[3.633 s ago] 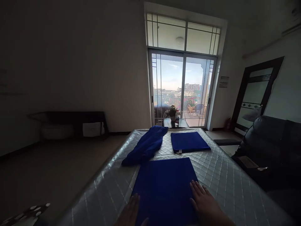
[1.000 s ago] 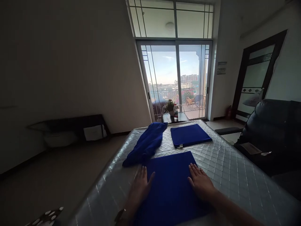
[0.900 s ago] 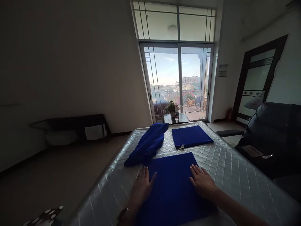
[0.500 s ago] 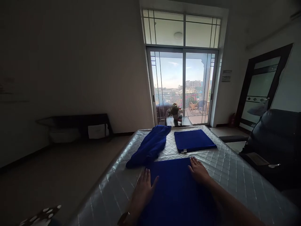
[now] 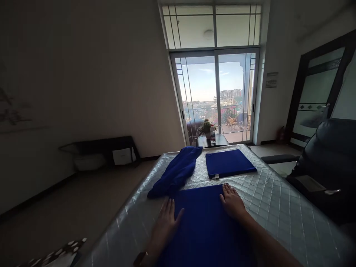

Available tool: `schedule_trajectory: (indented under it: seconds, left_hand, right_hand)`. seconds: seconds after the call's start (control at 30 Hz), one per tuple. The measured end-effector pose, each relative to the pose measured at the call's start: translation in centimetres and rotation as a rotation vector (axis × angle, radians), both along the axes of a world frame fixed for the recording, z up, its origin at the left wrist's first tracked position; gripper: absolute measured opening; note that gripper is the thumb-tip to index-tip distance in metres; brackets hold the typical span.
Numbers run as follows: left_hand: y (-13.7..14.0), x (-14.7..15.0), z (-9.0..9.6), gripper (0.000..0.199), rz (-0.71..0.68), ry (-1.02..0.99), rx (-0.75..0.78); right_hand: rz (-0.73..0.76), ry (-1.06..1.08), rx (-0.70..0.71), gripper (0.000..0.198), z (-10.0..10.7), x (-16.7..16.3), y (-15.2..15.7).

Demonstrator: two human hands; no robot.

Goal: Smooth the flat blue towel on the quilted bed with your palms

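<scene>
A smooth blue folded cloth [image 5: 207, 226] lies flat in front of me on a silvery quilted cover [image 5: 267, 193]. My left hand [image 5: 167, 220] rests on its left edge, fingers stretched out and thumb apart. On its far right corner lies my right hand [image 5: 232, 200], palm down with the fingers extended. Just beyond, to the left, is a crumpled blue cloth [image 5: 178, 170]. Farther off to the right sits a neatly folded blue cloth [image 5: 230, 163] with a small white tag [image 5: 216, 176] at its near edge.
A small dark table [image 5: 200, 141] with a potted plant [image 5: 206, 127] and a bottle [image 5: 213, 134] stands past the far edge, before a sliding glass door [image 5: 200, 85]. A black armchair [image 5: 330, 155] is at the right. A brown dotted fabric [image 5: 66, 250] shows at lower left.
The camera view has tilted and shifted slightly. Both hands keep nearly the same place, flat on the near folded cloth. The cloths look unchanged.
</scene>
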State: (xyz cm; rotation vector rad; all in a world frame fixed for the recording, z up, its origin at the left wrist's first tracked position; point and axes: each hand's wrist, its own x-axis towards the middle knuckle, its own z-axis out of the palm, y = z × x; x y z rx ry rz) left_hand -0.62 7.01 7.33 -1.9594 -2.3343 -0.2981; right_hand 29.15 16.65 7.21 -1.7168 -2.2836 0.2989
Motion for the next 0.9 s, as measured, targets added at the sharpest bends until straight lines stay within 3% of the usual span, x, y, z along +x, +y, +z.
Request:
schedule_trajectory:
  seconds: [0.1, 0.33, 0.43, 0.57, 0.7, 0.8, 0.9]
  left_hand:
    - [0.1, 0.1, 0.1, 0.083, -0.009, 0.011, -0.096]
    - [2.4, 1.6, 0.1, 0.094, 0.057, 0.121, -0.127]
    - [4.1, 5.8, -0.2, 0.083, -0.134, 0.124, -0.024]
    - [6.8, 13.7, -0.9, 0.061, -0.47, 0.045, 0.043]
    - [9.3, 18.3, -1.2, 0.053, -0.611, 0.067, 0.093]
    - [10.0, 17.8, -1.6, 0.05, -0.583, 0.072, 0.101]
    - [9.8, 14.7, -2.2, 0.048, -0.515, 0.078, 0.103]
  right_hand:
    - [0.005, 0.027, 0.005, 0.069, 0.0, 0.1, -0.1]
    - [0.012, 0.083, 0.017, 0.068, 0.0, 0.3, -0.2]
    - [0.013, 0.094, 0.025, 0.067, -0.1, 0.3, -0.1]
    - [0.029, 0.074, 0.039, 0.065, -0.5, 0.5, 0.0]
    - [0.083, 0.04, 0.076, 0.064, -0.8, 0.8, 0.0]
    - [0.087, 0.045, 0.097, 0.062, -0.9, 0.8, 0.0]
    - [0.02, 0.068, 0.063, 0.063, -0.7, 0.5, 0.1]
